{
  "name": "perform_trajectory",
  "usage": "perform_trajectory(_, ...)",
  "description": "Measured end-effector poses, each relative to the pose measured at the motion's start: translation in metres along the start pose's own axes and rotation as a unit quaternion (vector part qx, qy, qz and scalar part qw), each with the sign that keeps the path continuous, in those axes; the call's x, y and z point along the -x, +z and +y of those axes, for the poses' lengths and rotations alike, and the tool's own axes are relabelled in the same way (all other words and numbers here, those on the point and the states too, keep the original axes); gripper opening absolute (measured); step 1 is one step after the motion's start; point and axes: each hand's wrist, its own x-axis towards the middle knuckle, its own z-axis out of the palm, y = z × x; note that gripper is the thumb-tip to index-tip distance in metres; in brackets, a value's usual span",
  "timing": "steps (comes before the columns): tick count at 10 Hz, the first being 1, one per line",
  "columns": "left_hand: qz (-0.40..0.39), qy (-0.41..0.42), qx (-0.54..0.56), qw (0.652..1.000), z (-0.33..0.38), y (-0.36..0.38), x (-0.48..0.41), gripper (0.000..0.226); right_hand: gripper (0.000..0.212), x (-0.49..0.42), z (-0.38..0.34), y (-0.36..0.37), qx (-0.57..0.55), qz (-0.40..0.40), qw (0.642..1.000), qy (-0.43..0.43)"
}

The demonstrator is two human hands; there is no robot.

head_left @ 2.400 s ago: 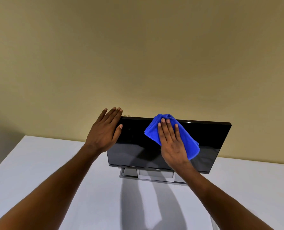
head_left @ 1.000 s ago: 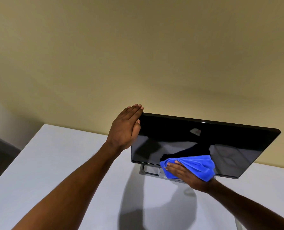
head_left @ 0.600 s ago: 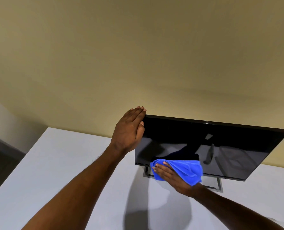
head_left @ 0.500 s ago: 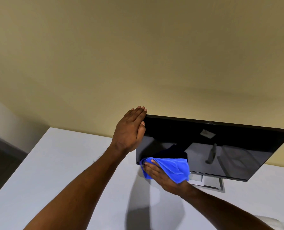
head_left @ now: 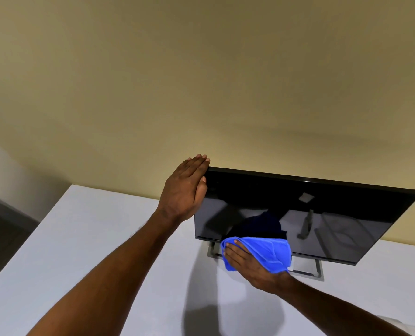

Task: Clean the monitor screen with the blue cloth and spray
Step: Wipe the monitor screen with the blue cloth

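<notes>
A black monitor (head_left: 322, 209) with a dark, reflective screen stands on a white table (head_left: 104, 251), tilted back. My left hand (head_left: 184, 190) lies flat against the monitor's upper left corner, fingers together over the edge. My right hand (head_left: 247, 263) presses a bunched blue cloth (head_left: 269, 253) against the bottom edge of the screen, left of centre. The cloth hides part of the lower bezel and the grey stand (head_left: 308, 267). A bottle shape shows only as a reflection in the screen; the spray itself is out of sight.
A beige wall (head_left: 201, 81) rises right behind the monitor. The table's left edge drops to a dark floor (head_left: 3, 238). A pale object (head_left: 395, 323) peeks in at the bottom right corner.
My right hand with the cloth came down from the screen's top to its bottom edge, slid left to the lower left corner, then back a little right. My left hand stays on the corner.
</notes>
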Motion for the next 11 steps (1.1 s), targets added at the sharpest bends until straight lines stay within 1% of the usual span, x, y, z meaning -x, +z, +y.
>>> perform_trajectory(1, 0.004, 0.001, -0.002, 1.0, 0.0, 0.001, 0.001, 0.056, 0.067, 0.047, 0.018, 0.005, -0.047, -0.005, 0.998, 0.031)
perform_trajectory(2, 0.007, 0.0, -0.003, 1.0, 0.0, 0.002, 0.001, 0.056, 0.062, 0.067, 0.028, 0.006, -0.083, 0.013, 0.996, 0.038)
perform_trajectory(3, 0.008, 0.0, -0.002, 1.0, 0.001, 0.003, 0.001, 0.055, 0.066, 0.068, 0.031, 0.006, -0.087, 0.014, 0.995, 0.045)
perform_trajectory(4, 0.01, 0.002, -0.002, 1.0, 0.0, 0.003, 0.001, 0.055, 0.077, 0.052, 0.026, -0.002, -0.114, -0.034, 0.992, 0.034)
perform_trajectory(5, 0.009, 0.004, -0.001, 1.0, 0.001, 0.001, 0.001, 0.055, 0.085, 0.016, 0.015, -0.014, -0.193, -0.09, 0.977, 0.029)
perform_trajectory(6, 0.009, 0.004, -0.002, 1.0, 0.0, 0.001, 0.0, 0.055, 0.08, -0.015, 0.008, -0.02, -0.243, -0.093, 0.965, 0.02)
perform_trajectory(7, 0.009, 0.003, -0.003, 1.0, 0.0, 0.001, -0.001, 0.055, 0.075, -0.058, 0.003, -0.038, -0.256, -0.136, 0.957, 0.004)
perform_trajectory(8, 0.007, 0.003, -0.005, 1.0, 0.0, 0.001, 0.0, 0.055, 0.079, -0.077, -0.001, -0.047, -0.267, -0.165, 0.949, 0.017)
perform_trajectory(9, 0.004, 0.004, -0.009, 1.0, 0.0, 0.001, 0.0, 0.055, 0.074, -0.084, 0.002, -0.053, -0.266, -0.133, 0.954, 0.038)
perform_trajectory(10, 0.004, 0.004, -0.011, 1.0, 0.0, 0.0, 0.0, 0.054, 0.07, -0.073, 0.008, -0.052, -0.257, -0.103, 0.96, 0.037)
perform_trajectory(11, 0.011, 0.009, -0.011, 1.0, 0.001, -0.001, 0.001, 0.054, 0.07, -0.046, 0.023, -0.052, -0.269, -0.125, 0.955, 0.013)
